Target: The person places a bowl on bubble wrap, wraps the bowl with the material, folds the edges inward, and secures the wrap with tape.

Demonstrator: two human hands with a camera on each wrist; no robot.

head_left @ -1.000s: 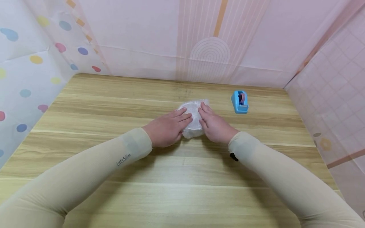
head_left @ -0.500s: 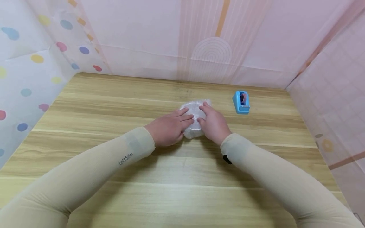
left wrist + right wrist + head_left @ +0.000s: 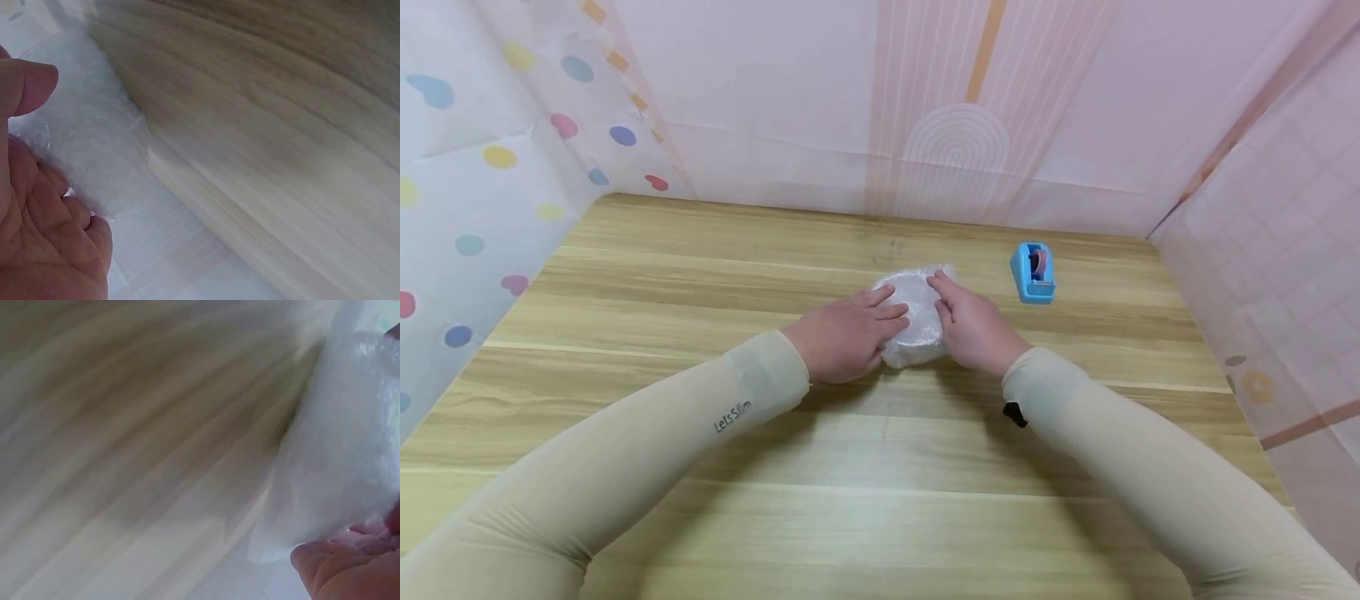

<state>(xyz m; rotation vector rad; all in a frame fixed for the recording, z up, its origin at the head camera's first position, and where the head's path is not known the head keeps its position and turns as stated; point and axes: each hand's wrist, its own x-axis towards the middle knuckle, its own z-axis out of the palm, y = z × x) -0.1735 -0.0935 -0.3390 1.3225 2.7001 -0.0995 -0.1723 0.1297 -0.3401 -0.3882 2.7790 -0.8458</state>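
Observation:
A bundle in clear bubble wrap point(image 3: 916, 304) lies on the wooden table in the head view, its flat round top showing through the film. My left hand point(image 3: 844, 335) holds its left side, fingers spread over the top and thumb at the near edge. From the right, my right hand point(image 3: 979, 332) grips the other side, fingertips along the top rim. In the left wrist view, thumb and bent fingers are at the crinkled wrap point(image 3: 94, 131). The right wrist view has fingers point(image 3: 350, 569) against the wrap's edge. What is inside stays hidden.
A blue tape dispenser point(image 3: 1033, 273) with a pinkish roll stands right of the bundle, toward the back of the wooden table point(image 3: 850, 500). Patterned sheets hang along the back point(image 3: 775, 100), the left side point(image 3: 467, 200) and the right side point(image 3: 1300, 275).
My right hand's thumb moved in over the round top, then drew back to the right edge. My left hand has stayed nearly still on the bundle. The dispenser stands where it was.

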